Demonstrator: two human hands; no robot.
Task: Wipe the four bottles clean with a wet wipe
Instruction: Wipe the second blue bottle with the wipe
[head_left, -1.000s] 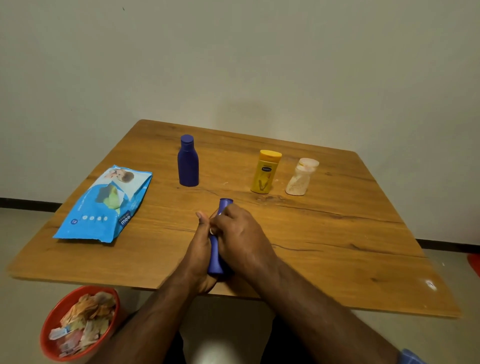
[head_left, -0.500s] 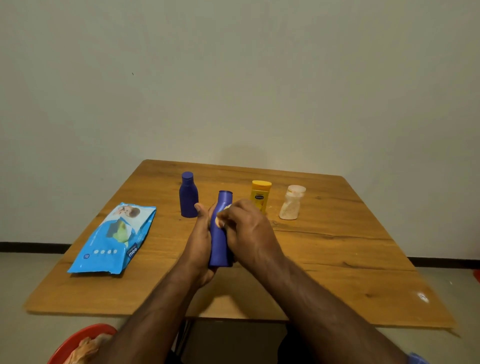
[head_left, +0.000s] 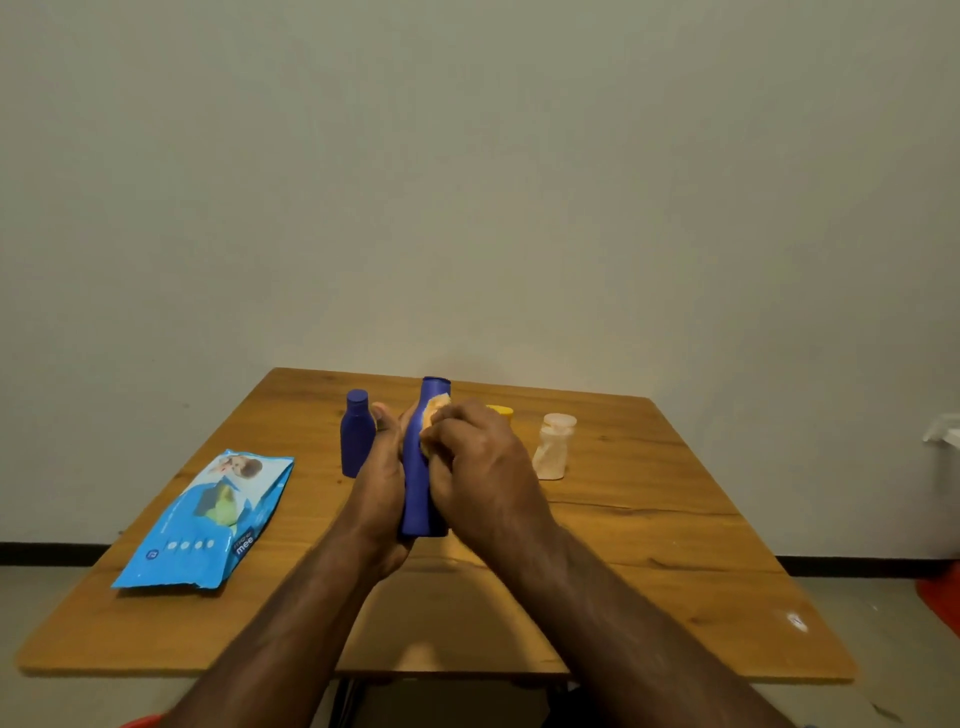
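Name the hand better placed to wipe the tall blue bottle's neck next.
Right hand: it already presses the wipe against the tall blue bottle just below the neck. The left hand grips the body, steadying it.

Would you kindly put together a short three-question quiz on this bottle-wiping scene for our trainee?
1. True or false: the wipes pack stands upright.
2. Which hand presses the wet wipe against the tall blue bottle?
3. How many bottles stand on the table, unheld?

Key:
1. False; it lies flat.
2. The right hand; the left hand holds the bottle.
3. Three: small blue bottle, yellow bottle, pale bottle.
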